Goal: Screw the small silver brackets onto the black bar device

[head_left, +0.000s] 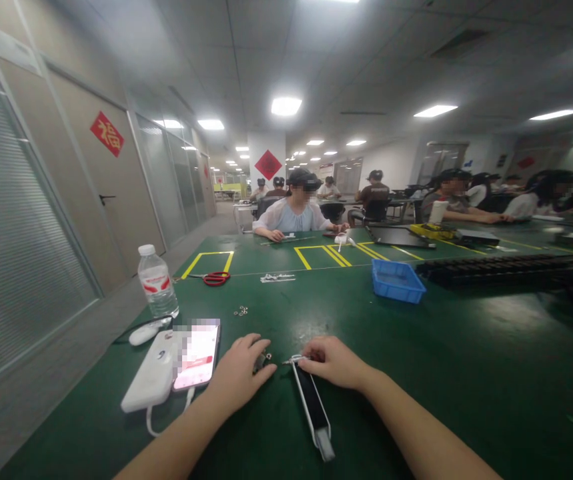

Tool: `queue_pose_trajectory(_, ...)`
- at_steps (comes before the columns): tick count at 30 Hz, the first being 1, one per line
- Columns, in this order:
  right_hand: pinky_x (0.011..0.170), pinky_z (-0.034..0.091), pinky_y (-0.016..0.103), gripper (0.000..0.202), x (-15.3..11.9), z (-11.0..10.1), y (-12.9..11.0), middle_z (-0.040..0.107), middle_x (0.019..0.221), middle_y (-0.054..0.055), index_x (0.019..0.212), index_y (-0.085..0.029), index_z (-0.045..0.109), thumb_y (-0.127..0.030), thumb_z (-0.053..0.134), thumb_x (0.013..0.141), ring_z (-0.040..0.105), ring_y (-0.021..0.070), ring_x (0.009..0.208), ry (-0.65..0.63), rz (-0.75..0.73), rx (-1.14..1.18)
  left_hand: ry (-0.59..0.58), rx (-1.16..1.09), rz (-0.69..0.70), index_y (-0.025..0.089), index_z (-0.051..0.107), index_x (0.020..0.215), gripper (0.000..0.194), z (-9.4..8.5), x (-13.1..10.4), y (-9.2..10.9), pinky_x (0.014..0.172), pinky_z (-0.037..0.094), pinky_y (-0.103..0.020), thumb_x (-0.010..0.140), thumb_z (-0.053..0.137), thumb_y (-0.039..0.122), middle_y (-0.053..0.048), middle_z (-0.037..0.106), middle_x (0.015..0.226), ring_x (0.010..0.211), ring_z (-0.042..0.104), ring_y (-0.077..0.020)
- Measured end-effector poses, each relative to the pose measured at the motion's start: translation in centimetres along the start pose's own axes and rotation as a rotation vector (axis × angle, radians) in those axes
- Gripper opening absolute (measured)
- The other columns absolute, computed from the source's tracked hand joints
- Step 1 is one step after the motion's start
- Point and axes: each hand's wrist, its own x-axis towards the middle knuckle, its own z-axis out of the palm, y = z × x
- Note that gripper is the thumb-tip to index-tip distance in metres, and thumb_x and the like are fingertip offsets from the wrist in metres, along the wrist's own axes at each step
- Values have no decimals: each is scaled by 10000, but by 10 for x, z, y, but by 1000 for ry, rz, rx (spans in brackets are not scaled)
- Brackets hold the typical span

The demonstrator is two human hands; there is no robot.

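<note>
My left hand rests on the green table with its fingers curved and its thumb apart from them. Small metal parts lie in the gap between thumb and fingers, partly hidden. Close to its right, my right hand has its fingers curled over the far end of a narrow white-framed black device. A grey tab sticks out of the device's near end. A thin metal piece points left from the far end; the right fingertips partly cover what is there.
Left stand a phone, a white power bank with a cable and a water bottle. Farther off lie small rings, red-handled scissors, white strips and a blue bin. Opposite sits a person.
</note>
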Motion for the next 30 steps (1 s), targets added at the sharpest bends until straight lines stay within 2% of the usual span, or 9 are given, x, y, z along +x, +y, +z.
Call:
queue_pose_trajectory(4,527,346,215,265,-1,-2,0,561,629,3,753,-152,674,-389,568,803,474,112,580,-32,3,10,-30,18,-76,220,580,1137,443,-14,-6,1,875,437,-375,717,646,343,-86,582,1079,1018,542,-271)
queue_pose_trajectory(6,525,344,217,283,-1,-2,1,563,637,5,763,-156,674,-410,559,808,472,114,582,-50,7,26,-77,2,-103,234,586,1101,373,-16,-7,1,818,456,-346,735,622,298,-66,592,1014,969,560,-255)
queue_pose_trajectory(13,546,360,233,293,-2,-1,5,580,672,16,813,-159,682,-419,548,817,482,120,596,-76,19,50,-21,-32,-83,223,596,1030,281,-9,-6,-3,790,460,-302,750,582,212,-50,576,1003,935,570,-217)
queue_pose_trajectory(17,544,360,232,284,-2,0,5,580,676,15,815,-159,684,-411,550,815,483,120,599,-74,23,36,-25,-96,-77,210,623,994,257,-11,-4,-2,816,464,-312,741,583,183,-45,593,976,916,581,-208)
queue_pose_trajectory(19,546,361,232,285,-2,-1,5,580,682,15,817,-162,684,-413,548,815,484,122,605,-73,17,31,-21,-136,-71,204,649,926,196,-13,-4,-2,778,473,-302,746,574,179,-38,610,912,859,591,-198)
queue_pose_trajectory(22,549,359,234,291,-2,-1,4,580,688,15,827,-166,684,-418,540,820,485,124,607,-81,10,31,107,-206,-78,200,651,875,135,-16,-1,-5,713,479,-284,775,560,207,-25,632,861,793,594,-182)
queue_pose_trajectory(24,549,357,237,296,-2,-2,4,579,687,15,830,-165,684,-422,535,822,484,125,606,-85,13,31,280,-222,-81,199,634,905,152,-17,2,-9,757,477,-287,805,519,192,-22,648,909,839,595,-178)
queue_pose_trajectory(26,549,355,239,302,-2,-2,3,576,682,16,829,-164,682,-426,534,823,482,126,605,-87,17,32,361,-189,-92,196,624,928,210,-17,6,-13,795,471,-285,805,472,119,-21,658,951,889,596,-176)
queue_pose_trajectory(30,546,355,239,304,-2,-2,3,576,680,14,829,-166,680,-435,537,820,479,126,603,-82,24,41,246,80,-91,188,651,913,289,-15,15,-19,831,455,-323,788,429,52,-49,670,967,921,599,-209)
